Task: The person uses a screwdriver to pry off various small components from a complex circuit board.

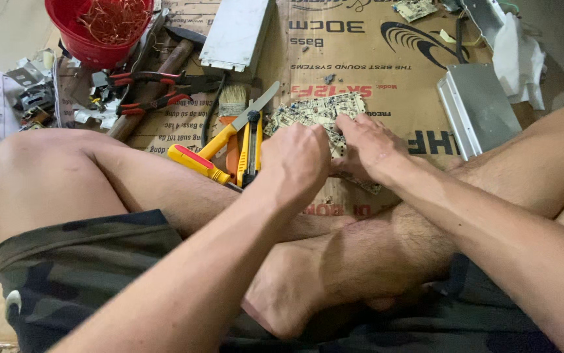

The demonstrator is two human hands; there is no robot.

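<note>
The board (pixel 314 112) is lying flat on the cardboard (pixel 386 72), its long axis running left to right, just right of the yellow cutter (pixel 250 147). The right hand (pixel 368 147) is pressing its near edge with bent fingers, nearer it than the left hand (pixel 298 162), which is curling closed beside it; what that one grips cannot be told.

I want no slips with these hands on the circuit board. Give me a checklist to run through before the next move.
1. Both hands on the circuit board: ok; left hand and right hand rest on its near edge.
2. Grip of the fingers: cannot tell; the hands hide them.
3. Board supported: ok; it lies flat on the cardboard sheet.
4. Sharp tools apart from the hands: not ok; the yellow utility knife and yellow-handled cutters lie just beside the left hand.
5. Bare legs apart from the work: not ok; the crossed legs lie directly under the hands.
</note>
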